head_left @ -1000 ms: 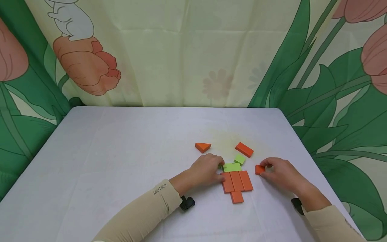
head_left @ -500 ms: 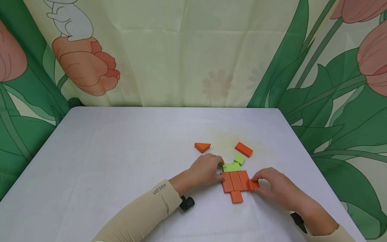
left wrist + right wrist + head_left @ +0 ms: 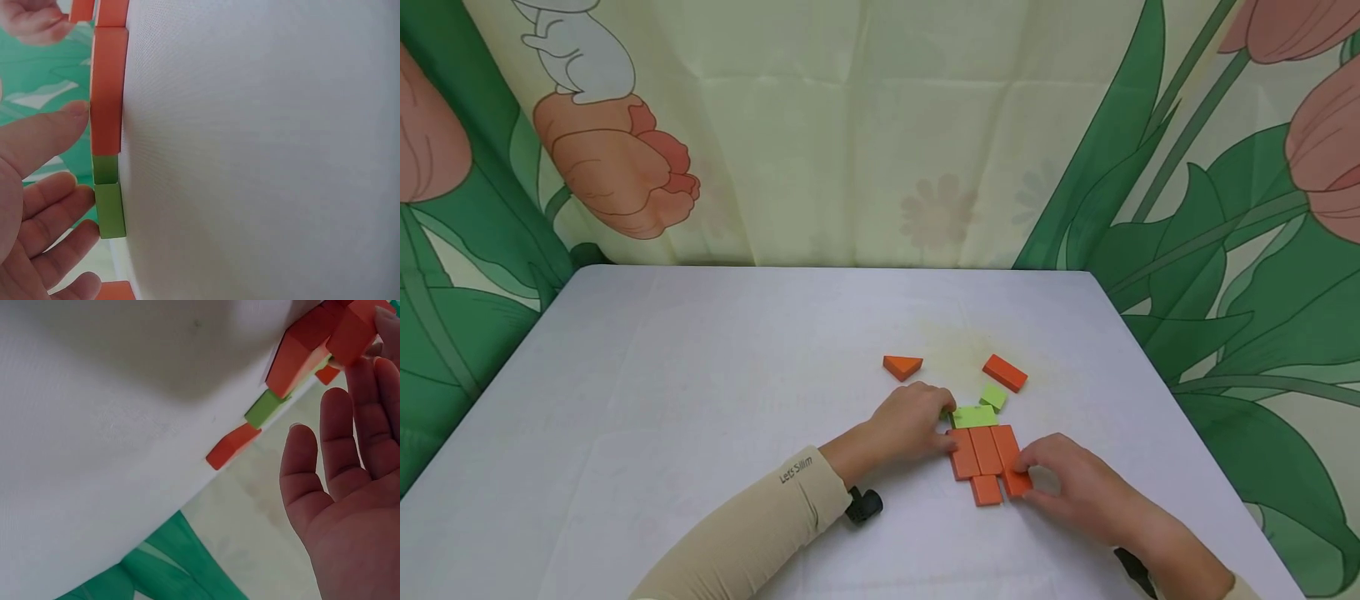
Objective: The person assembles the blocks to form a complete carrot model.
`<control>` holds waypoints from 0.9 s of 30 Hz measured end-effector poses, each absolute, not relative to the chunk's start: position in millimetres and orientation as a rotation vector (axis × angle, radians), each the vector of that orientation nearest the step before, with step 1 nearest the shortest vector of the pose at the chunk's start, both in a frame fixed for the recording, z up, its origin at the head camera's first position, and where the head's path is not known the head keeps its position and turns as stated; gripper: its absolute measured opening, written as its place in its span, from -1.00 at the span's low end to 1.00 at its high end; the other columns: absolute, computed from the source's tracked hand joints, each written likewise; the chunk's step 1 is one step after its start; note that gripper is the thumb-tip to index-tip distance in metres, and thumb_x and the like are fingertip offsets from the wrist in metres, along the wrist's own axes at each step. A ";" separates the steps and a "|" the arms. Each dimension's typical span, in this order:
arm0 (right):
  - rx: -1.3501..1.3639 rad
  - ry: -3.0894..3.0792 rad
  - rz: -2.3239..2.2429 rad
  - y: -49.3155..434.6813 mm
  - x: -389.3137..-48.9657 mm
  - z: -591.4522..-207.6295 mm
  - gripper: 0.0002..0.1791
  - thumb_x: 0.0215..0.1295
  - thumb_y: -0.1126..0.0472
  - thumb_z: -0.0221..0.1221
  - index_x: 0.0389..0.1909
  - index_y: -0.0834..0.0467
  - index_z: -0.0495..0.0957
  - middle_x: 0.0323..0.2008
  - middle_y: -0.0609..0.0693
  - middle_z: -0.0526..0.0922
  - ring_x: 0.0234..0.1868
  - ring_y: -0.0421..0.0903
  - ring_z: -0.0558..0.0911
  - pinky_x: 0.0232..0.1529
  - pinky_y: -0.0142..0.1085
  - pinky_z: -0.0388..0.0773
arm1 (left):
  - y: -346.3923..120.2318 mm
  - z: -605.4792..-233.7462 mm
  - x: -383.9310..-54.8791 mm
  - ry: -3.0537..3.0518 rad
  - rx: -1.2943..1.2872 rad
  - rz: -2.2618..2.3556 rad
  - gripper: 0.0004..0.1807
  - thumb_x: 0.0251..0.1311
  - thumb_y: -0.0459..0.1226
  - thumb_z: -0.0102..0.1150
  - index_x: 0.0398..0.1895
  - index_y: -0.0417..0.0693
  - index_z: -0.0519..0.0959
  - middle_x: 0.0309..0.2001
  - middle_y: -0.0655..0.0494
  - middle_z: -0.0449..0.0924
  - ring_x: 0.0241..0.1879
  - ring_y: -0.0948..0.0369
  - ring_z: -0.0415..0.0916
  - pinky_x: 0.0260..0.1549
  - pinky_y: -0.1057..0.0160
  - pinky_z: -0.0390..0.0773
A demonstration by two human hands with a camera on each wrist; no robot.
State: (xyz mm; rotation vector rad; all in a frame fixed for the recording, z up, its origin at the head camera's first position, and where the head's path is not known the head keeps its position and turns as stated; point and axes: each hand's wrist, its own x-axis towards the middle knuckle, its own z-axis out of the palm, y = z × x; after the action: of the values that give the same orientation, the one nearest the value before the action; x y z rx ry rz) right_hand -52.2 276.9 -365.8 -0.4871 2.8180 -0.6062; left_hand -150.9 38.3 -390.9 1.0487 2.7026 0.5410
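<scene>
Three long orange blocks lie side by side on the white table, with a short orange block against their near edge. A green block lies along their far edge. My right hand pinches another small orange block between thumb and forefinger, at the near end of the rightmost long block; its other fingers are extended in the right wrist view. On the left side, my left hand touches the long block's side with the thumb and a green block's side with extended fingertips.
Beyond the green block lies a small tilted green block. Farther back are an orange triangular block and an oblong orange block. A printed curtain hangs behind the table's far edge.
My right hand has brought the small orange block left and toward me, from apart on the right, along the rightmost long block's side, to its near end. My left hand has stayed in place.
</scene>
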 end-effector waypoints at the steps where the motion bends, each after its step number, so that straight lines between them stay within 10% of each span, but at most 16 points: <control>1: -0.509 2.817 -0.606 276.9 -51.8 -366.5 -0.68 0.11 0.23 0.46 -0.13 -0.04 0.63 -0.15 -0.28 0.54 -0.03 -0.11 0.53 -0.01 -0.17 0.59 | 38.3 -390.8 -150.9 2.703 1.047 0.540 -0.52 0.15 -0.02 0.44 0.06 -0.04 0.62 -0.07 0.21 0.66 -0.08 0.25 0.53 -0.07 0.34 0.48; 27: -0.662 2.857 -0.586 273.7 -50.9 -378.7 -0.66 0.11 0.26 0.45 -0.12 -0.06 0.61 -0.15 -0.33 0.52 -0.04 -0.14 0.50 -0.01 -0.19 0.57 | 38.2 -393.4 -151.4 2.713 1.052 0.541 -0.51 0.14 0.00 0.45 0.05 -0.05 0.62 -0.08 0.20 0.66 -0.09 0.24 0.54 -0.08 0.33 0.50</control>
State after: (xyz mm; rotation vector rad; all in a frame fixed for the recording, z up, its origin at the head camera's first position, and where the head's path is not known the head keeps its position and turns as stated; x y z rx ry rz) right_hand -50.9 273.7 -378.7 -0.6620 2.8567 -0.5856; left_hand -151.4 38.2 -393.4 1.0520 2.7133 0.5413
